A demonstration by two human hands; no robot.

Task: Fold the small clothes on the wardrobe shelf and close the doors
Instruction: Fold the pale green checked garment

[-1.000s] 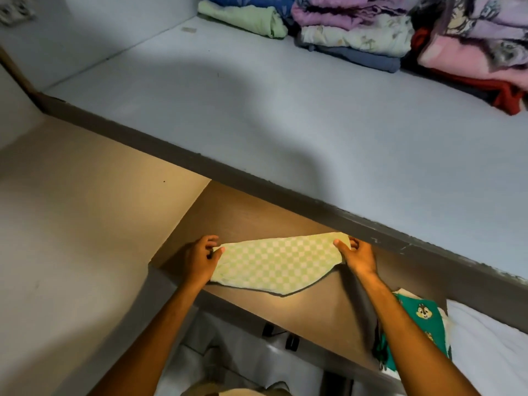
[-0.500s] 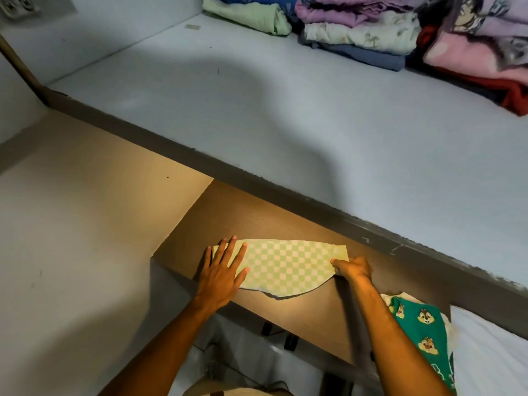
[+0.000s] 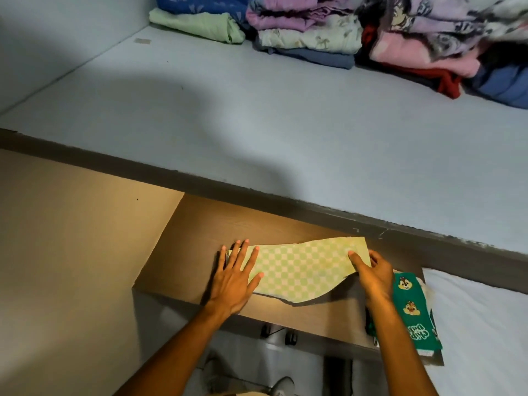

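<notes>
Dim overall. Warm yellowish light falls on the near wooden shelf [image 3: 200, 238] and both hands, seemingly from behind the viewer, while the far grey shelf [image 3: 285, 132] sits in cooler, weaker light with a broad soft shadow across its left part. Straight edges bow from wide-angle distortion; the far folded clothes [image 3: 314, 32] look slightly soft.
</notes>
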